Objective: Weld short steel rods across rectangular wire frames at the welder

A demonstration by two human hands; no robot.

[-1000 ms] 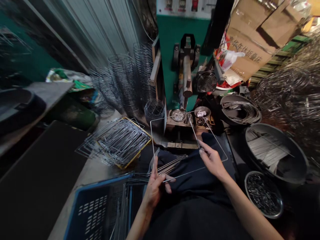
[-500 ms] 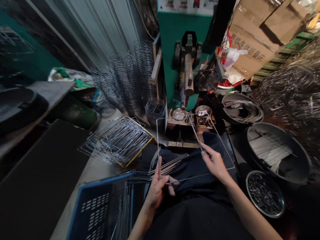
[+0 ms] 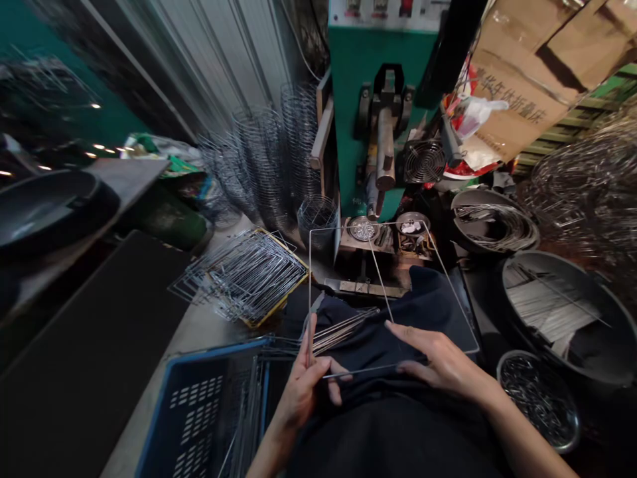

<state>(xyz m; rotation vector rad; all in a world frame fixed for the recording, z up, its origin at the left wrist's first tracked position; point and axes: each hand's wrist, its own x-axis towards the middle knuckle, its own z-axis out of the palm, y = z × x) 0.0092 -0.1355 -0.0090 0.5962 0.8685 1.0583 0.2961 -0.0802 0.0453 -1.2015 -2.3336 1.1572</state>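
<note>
I hold a thin rectangular wire frame [image 3: 309, 279] over my lap, its far edge near the green machine [image 3: 381, 99]. My left hand [image 3: 306, 385] pinches the frame's near left corner. My right hand [image 3: 440, 362] rests on the near edge of the frame, fingers stretched along the wire, with a straight wire rod [image 3: 381, 279] running from it across the frame to the far side. A bundle of loose rods [image 3: 343, 325] lies on my lap beside my left hand.
A blue plastic crate [image 3: 199, 411] holding wire pieces stands at lower left. Stacked wire frames [image 3: 243, 272] lie on a yellow-edged board. Round pans of rods [image 3: 552, 305] and small metal parts [image 3: 540, 398] sit at right. Tall wire baskets [image 3: 263, 159] stand behind.
My right hand dropped from the middle of the frame to its near edge, sliding down along the rod. The frame swung slightly toward me. My view shifted left.
</note>
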